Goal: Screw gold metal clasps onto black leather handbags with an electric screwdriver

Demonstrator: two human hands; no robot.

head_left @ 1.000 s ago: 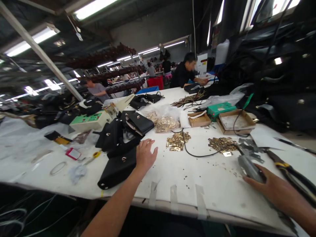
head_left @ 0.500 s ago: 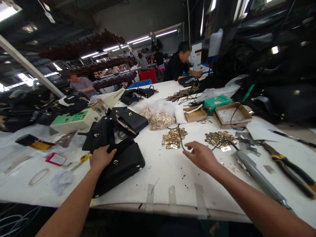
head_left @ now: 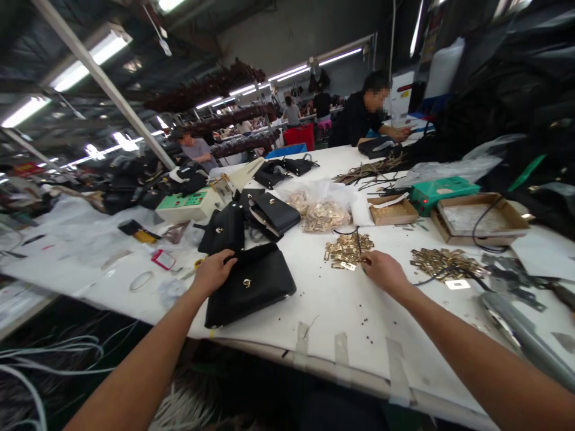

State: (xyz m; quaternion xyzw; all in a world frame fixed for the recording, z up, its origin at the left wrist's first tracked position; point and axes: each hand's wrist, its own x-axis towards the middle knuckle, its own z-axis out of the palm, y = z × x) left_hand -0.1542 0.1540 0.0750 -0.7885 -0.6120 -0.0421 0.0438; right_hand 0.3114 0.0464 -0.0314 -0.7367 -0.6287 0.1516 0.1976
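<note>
A black bag (head_left: 256, 284) with a gold clasp lies flat near the table's front edge. My left hand (head_left: 214, 272) is closed on its upper left edge, the fingers curled at the opening. Farther right, my right hand (head_left: 381, 272) touches the near right side of a pile of gold metal plates (head_left: 345, 248), its thumb and fingertips pinched together. Whatever sits between those fingertips is too small to make out. A thin black cable (head_left: 359, 236) hangs over the pile, close to the fingertips. Small black bits (head_left: 366, 329) are scattered in front of the right hand.
More black bags (head_left: 274, 212) and a clear bag of gold parts (head_left: 326, 212) lie behind. To the right are a second pile of plates (head_left: 444, 263), a grey handheld tool (head_left: 525, 335), cardboard trays (head_left: 480, 218) and a green box (head_left: 444, 193). A co-worker (head_left: 363, 114) sits at the far end.
My right hand has reached the pile of gold plates, and its spread fingers have closed into a pinch. My left hand remains at the bag. The view has turned left.
</note>
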